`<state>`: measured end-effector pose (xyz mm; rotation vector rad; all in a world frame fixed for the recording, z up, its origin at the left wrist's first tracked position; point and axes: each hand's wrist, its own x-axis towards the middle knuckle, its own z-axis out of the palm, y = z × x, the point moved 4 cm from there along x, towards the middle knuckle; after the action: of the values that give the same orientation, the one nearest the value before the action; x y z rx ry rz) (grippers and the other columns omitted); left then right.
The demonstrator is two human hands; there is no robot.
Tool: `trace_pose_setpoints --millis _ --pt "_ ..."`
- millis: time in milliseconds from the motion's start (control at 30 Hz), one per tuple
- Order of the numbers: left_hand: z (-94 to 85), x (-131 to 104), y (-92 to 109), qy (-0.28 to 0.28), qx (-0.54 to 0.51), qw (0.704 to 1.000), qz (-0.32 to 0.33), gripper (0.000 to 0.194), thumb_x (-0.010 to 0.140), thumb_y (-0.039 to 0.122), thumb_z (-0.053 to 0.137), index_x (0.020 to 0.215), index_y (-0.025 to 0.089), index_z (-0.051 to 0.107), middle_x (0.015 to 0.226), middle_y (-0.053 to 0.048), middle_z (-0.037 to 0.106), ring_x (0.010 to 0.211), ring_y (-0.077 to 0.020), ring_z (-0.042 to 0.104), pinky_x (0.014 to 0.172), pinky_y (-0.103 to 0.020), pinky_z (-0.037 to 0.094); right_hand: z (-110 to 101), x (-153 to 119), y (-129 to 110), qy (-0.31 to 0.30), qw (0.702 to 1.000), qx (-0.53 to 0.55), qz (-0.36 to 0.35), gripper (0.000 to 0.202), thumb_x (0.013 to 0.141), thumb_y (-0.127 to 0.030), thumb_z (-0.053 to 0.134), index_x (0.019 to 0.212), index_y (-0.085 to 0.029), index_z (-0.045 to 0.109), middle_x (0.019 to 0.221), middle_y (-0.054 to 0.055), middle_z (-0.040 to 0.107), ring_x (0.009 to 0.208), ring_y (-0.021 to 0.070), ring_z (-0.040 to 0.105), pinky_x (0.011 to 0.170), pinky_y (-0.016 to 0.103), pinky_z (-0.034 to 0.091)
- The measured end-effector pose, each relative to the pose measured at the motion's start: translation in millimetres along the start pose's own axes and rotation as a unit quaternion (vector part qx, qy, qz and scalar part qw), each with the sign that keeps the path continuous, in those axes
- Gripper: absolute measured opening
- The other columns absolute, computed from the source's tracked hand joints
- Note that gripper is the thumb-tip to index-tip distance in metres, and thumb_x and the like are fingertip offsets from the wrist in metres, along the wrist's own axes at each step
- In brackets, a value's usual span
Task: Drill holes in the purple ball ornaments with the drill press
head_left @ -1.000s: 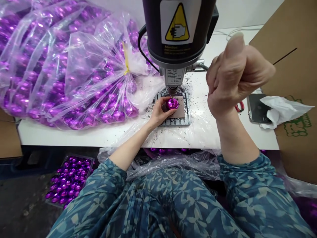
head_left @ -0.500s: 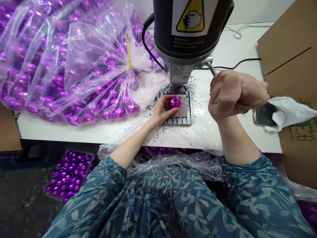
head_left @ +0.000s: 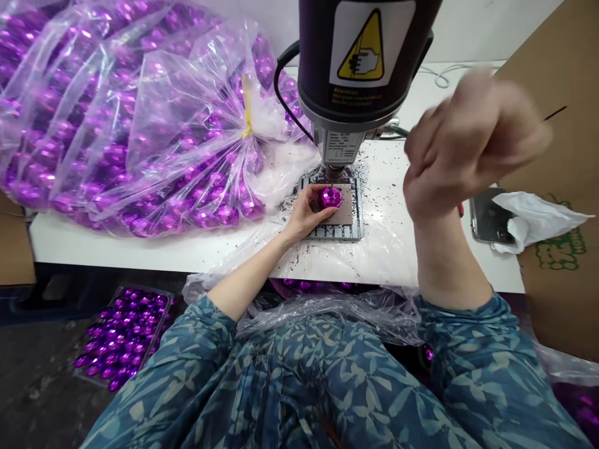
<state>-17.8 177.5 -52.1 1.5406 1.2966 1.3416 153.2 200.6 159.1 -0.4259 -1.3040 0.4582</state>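
My left hand (head_left: 305,212) grips a shiny purple faceted ball (head_left: 331,197) between thumb and fingers. The ball rests on a small brown board (head_left: 345,215) that lies on the slotted metal base (head_left: 334,232) of a drill press (head_left: 360,81). Directly above the ball is the drill chuck (head_left: 334,171), with a thin bit pointing down at its top. My right hand (head_left: 468,146), blurred, is raised at the right and closed around the end of the drill press lever (head_left: 395,130); the grip itself is hidden by the fingers.
A big clear bag of purple balls (head_left: 178,149), tied with yellow, fills the table's left. Dark shavings surround the base. A phone (head_left: 491,215), white tissue (head_left: 538,215) and cardboard box (head_left: 561,149) are at the right. A tray of balls (head_left: 126,330) sits low at left.
My right hand has moved up and to the right with the lever. The left hand still holds the ball in place under the bit. The view has shifted slightly.
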Motion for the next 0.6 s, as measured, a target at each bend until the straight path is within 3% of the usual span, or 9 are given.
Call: trace_pose_setpoints --millis 67,200,267,367,467,533,600 --pt "-1.0 -4.3 2.2 0.028 0.018 0.999 0.004 0.058 0.085 0.037 0.093 0.130 0.022 0.060 0.131 -0.011 0.075 0.124 -0.0278 0.074 0.109 -0.046 0.060 10.7 21.9 -12.6 0.010 0.999 0.037 -0.020 0.070 0.085 -0.065 0.067 0.055 -0.017 0.025 0.044 -0.007 0.028 0.040 -0.0011 0.033 0.049 0.025 0.019" --pt "-12.4 -41.7 25.8 0.081 0.111 0.990 0.037 0.054 0.087 0.041 0.091 0.130 0.023 0.064 0.129 -0.011 0.076 0.121 -0.0278 0.074 0.105 -0.047 0.062 24.0 48.1 -11.9 -0.047 0.994 0.085 0.043 0.066 0.074 -0.061 0.074 0.057 -0.021 0.024 0.044 -0.008 0.024 0.036 0.0016 0.033 0.043 0.026 0.014" --pt "-17.8 -75.2 45.1 0.037 0.131 0.986 0.096 0.046 0.093 0.046 0.085 0.129 0.023 0.067 0.121 -0.009 0.079 0.112 -0.0253 0.076 0.098 -0.045 0.065 22.9 50.1 -9.5 -0.049 0.995 0.086 0.032 0.068 0.075 -0.061 0.074 0.056 -0.020 0.023 0.043 -0.007 0.023 0.036 0.0015 0.032 0.044 0.027 0.012" --pt "-24.4 -134.3 63.7 -0.094 0.142 0.969 0.177 0.042 0.097 0.049 0.079 0.131 0.027 0.069 0.102 -0.006 0.081 0.090 -0.0214 0.078 0.077 -0.038 0.067 20.6 47.3 -5.3 -0.047 0.995 0.083 0.017 0.070 0.080 -0.061 0.075 0.053 -0.018 0.028 0.043 -0.006 0.026 0.036 0.0016 0.033 0.045 0.028 0.012" --pt "-34.8 -184.0 58.5 -0.160 0.296 0.922 0.194 0.038 0.094 0.051 0.080 0.128 0.033 0.075 0.102 -0.009 0.083 0.075 -0.0244 0.075 0.061 -0.038 0.063 18.9 45.8 -2.4 -0.024 0.995 0.096 0.007 0.070 0.080 -0.056 0.080 0.049 -0.017 0.031 0.042 -0.005 0.029 0.035 0.0028 0.031 0.044 0.030 0.011" --pt "-40.6 -205.8 51.6 -0.173 0.391 0.879 0.210 0.030 0.095 0.051 0.078 0.120 0.035 0.078 0.114 -0.010 0.083 0.074 -0.0245 0.076 0.062 -0.039 0.064 18.3 46.1 -1.9 -0.008 0.995 0.101 -0.002 0.072 0.079 -0.056 0.081 0.046 -0.017 0.030 0.041 -0.004 0.030 0.035 0.0036 0.032 0.044 0.031 0.011" --pt "-42.3 -217.0 49.4 -0.190 0.420 0.853 0.245 0.027 0.096 0.051 0.078 0.118 0.036 0.077 0.120 -0.008 0.082 0.078 -0.0225 0.077 0.068 -0.039 0.067 18.3 46.6 -1.8 0.001 0.995 0.099 -0.002 0.075 0.078 -0.058 0.082 0.044 -0.017 0.029 0.041 -0.003 0.029 0.034 0.0040 0.032 0.043 0.031 0.010"
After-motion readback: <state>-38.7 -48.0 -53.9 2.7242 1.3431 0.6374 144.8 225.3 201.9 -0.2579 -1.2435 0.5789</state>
